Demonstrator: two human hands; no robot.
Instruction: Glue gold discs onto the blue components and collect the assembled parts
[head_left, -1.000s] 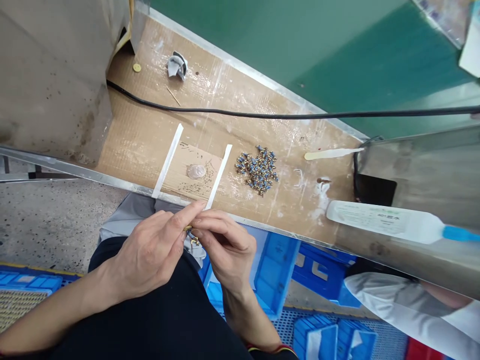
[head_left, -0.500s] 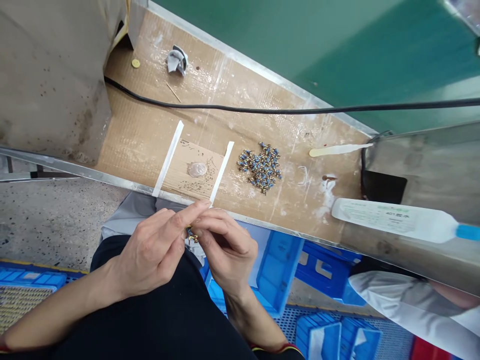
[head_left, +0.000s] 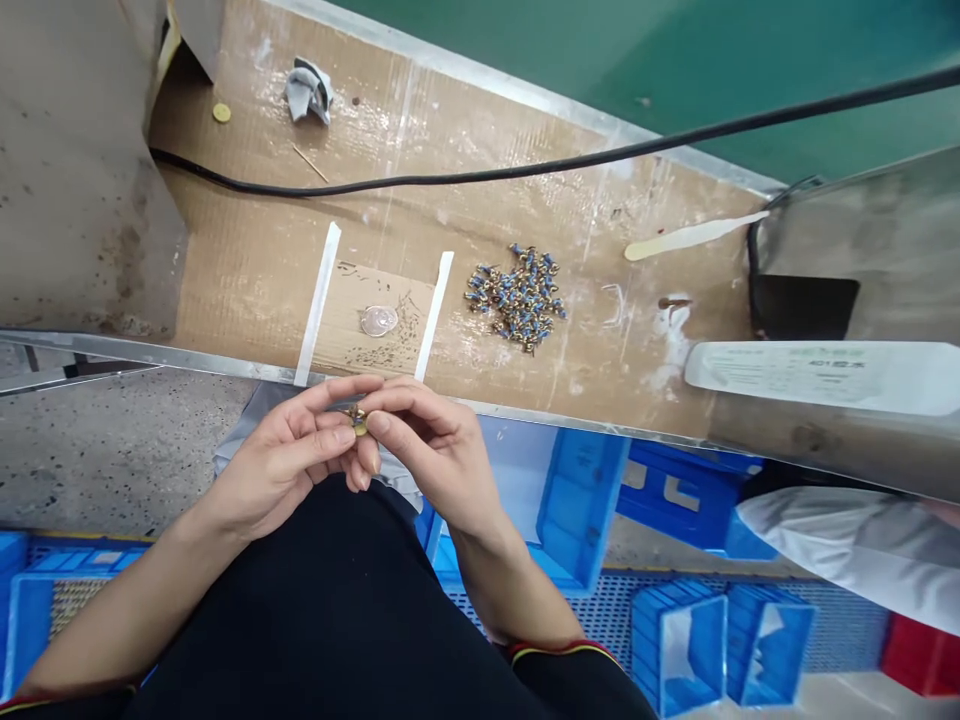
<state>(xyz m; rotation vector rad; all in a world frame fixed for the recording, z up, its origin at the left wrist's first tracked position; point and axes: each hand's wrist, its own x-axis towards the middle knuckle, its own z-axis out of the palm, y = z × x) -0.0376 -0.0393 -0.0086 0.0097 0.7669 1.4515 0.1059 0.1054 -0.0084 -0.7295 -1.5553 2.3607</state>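
Note:
My left hand (head_left: 289, 460) and my right hand (head_left: 427, 450) meet fingertip to fingertip just below the bench's metal edge. Both pinch one small brass and blue part (head_left: 357, 418) between thumbs and forefingers. A pile of several similar small blue and brass parts (head_left: 517, 296) lies on the cardboard bench top (head_left: 247, 270), above and right of my hands. A coin-like disc (head_left: 379, 320) rests on a cardboard patch framed by two white strips (head_left: 316, 305).
A black cable (head_left: 450, 178) crosses the bench. A wooden stick (head_left: 694, 237), a crumpled grey scrap (head_left: 306, 90) and a white glue bottle (head_left: 817, 375) lie around. Blue crates (head_left: 585, 500) stand below the bench. Another person's white sleeve (head_left: 847, 560) is at the right.
The view has shifted, so the bench sits lower and further left. My hands rose slightly toward the bench edge, and my left forefinger curled in, the part now showing between the fingertips.

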